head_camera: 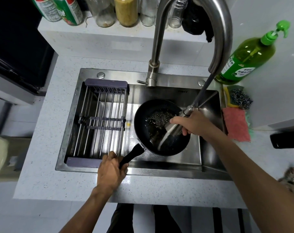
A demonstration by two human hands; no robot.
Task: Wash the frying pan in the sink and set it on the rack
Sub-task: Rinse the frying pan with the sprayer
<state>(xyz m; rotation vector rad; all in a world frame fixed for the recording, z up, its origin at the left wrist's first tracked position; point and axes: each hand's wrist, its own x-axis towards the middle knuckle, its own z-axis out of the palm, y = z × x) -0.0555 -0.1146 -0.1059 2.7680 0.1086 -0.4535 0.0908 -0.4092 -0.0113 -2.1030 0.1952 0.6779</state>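
Head view: frying pan (159,130) inside sink (210,158), right of rack (99,120); water and steel scourer (158,117) in pan. Left hand (111,170) curled round pan handle (131,155) at sink's near rim. Right hand (193,122) wrapped round pull-out spray head (174,126), stream hitting pan. Rack sits in sink's left half, bars bare. Green soap bottle (248,56) on table right of sink, part full.
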